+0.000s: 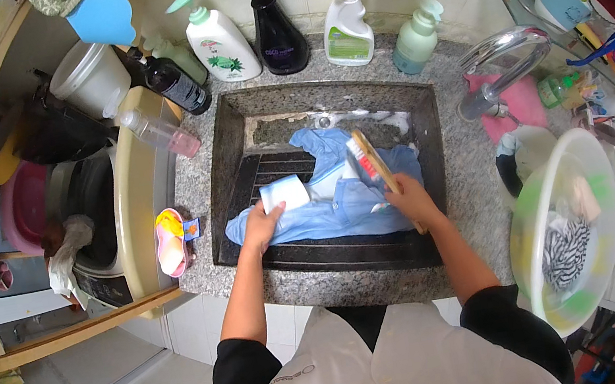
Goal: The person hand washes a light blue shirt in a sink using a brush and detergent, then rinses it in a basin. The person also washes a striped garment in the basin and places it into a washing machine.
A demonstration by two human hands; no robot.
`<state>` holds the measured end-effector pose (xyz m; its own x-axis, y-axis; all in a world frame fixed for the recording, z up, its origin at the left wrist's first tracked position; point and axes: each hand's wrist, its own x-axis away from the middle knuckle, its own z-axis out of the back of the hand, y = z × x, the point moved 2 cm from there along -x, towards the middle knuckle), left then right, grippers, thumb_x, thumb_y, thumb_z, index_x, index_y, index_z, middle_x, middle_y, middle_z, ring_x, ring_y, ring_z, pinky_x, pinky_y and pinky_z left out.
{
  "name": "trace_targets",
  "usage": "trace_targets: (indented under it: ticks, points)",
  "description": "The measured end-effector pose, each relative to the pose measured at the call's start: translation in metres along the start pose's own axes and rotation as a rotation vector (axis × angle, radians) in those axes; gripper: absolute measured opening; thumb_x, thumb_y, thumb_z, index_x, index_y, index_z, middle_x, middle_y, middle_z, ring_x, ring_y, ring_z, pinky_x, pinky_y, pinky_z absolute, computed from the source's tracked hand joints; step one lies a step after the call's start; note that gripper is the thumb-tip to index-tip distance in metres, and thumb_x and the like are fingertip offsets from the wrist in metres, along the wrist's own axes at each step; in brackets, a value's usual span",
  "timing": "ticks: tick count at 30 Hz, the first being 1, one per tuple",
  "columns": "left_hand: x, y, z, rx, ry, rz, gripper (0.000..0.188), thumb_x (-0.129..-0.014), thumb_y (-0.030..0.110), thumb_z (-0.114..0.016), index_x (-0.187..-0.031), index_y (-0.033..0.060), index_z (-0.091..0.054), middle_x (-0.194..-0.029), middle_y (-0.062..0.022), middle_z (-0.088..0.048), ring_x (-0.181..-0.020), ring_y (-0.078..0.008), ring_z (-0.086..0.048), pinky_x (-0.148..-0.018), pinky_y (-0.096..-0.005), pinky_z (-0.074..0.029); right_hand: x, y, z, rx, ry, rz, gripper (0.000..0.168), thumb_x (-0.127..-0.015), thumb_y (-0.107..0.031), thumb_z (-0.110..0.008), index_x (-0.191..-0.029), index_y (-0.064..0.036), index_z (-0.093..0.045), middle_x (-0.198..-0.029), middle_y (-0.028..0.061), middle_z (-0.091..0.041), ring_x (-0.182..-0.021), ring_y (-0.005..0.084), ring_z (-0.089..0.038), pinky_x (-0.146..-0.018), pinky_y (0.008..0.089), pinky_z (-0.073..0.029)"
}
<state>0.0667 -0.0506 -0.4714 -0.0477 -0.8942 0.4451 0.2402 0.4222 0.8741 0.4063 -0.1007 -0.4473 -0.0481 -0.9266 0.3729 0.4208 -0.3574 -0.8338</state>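
A light blue buttoned garment (340,205) lies bunched across a dark ridged washboard surface (273,164) in the stone sink (427,107). Between thumb and fingers, my left hand (263,223) pinches a pale rectangular piece (284,193) over the garment's left part. Whether that piece belongs to the garment, I cannot tell. My right hand (410,200) grips a wooden scrubbing brush (378,160), held slanted above the right part of the cloth. Its white and red bristles face left, and its handle end shows below my fingers.
Several pump bottles (223,42) and a white spray bottle (348,22) line the back ledge. A chrome faucet (506,76) arches at the right, above a pink cloth (518,110). A large plastic basin (605,241) with laundry stands right; a small pink soap dish (171,244) is left.
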Motion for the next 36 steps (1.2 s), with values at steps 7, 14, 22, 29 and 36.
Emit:
trace_targets:
  ticks: [7,14,22,29,36]
  points:
    - [0.060,-0.005,0.008,-0.502,0.110,-0.027,0.033,-0.078,0.017,-0.063,-0.101,-0.0049,-0.054,-0.087,-0.0228,-0.064,-0.085,-0.0357,-0.062,-0.074,-0.0390,-0.047,0.015,-0.031,-0.062,0.370,0.090,0.273,0.035,-0.088,-0.023,-0.047,-0.120,-0.010,-0.046,-0.081,0.0158,-0.063,-0.063,0.0380,-0.059,-0.054,0.0470,-0.047]
    - [0.071,0.003,0.012,-0.593,0.131,0.018,0.031,-0.074,0.012,-0.065,-0.096,-0.0053,-0.052,-0.080,-0.0223,-0.062,-0.078,-0.0366,-0.062,-0.070,-0.0405,-0.047,-0.010,-0.018,-0.038,0.453,-0.191,0.456,0.049,-0.093,-0.024,-0.033,-0.140,-0.030,-0.023,-0.093,0.0141,-0.063,-0.076,0.0263,-0.064,-0.066,0.0419,-0.052]
    - [0.063,-0.013,0.017,-0.513,0.089,-0.005,0.032,-0.071,0.014,-0.069,-0.090,-0.0048,-0.051,-0.075,-0.0208,-0.062,-0.073,-0.0361,-0.062,-0.066,-0.0406,-0.048,0.012,-0.044,-0.104,0.820,-0.420,0.383,0.047,-0.091,-0.030,-0.043,-0.136,-0.027,-0.033,-0.081,0.0161,-0.063,-0.070,0.0301,-0.063,-0.061,0.0420,-0.050]
    - [0.059,-0.018,0.017,-0.465,0.078,0.011,0.033,-0.072,0.012,-0.067,-0.095,-0.0065,-0.051,-0.075,-0.0205,-0.062,-0.071,-0.0334,-0.063,-0.065,-0.0388,-0.048,-0.004,-0.030,-0.082,0.828,-0.343,0.430,0.047,-0.089,-0.025,-0.044,-0.135,-0.025,-0.035,-0.076,0.0174,-0.061,-0.068,0.0315,-0.062,-0.059,0.0439,-0.049]
    - [0.061,-0.015,0.014,-0.503,0.080,0.031,0.032,-0.072,0.011,-0.068,-0.093,-0.0057,-0.051,-0.074,-0.0183,-0.062,-0.069,-0.0308,-0.063,-0.064,-0.0370,-0.048,-0.017,-0.018,-0.027,0.673,-0.174,0.101,0.047,-0.094,-0.031,-0.036,-0.139,-0.033,-0.023,-0.082,0.0182,-0.063,-0.069,0.0303,-0.063,-0.059,0.0423,-0.050]
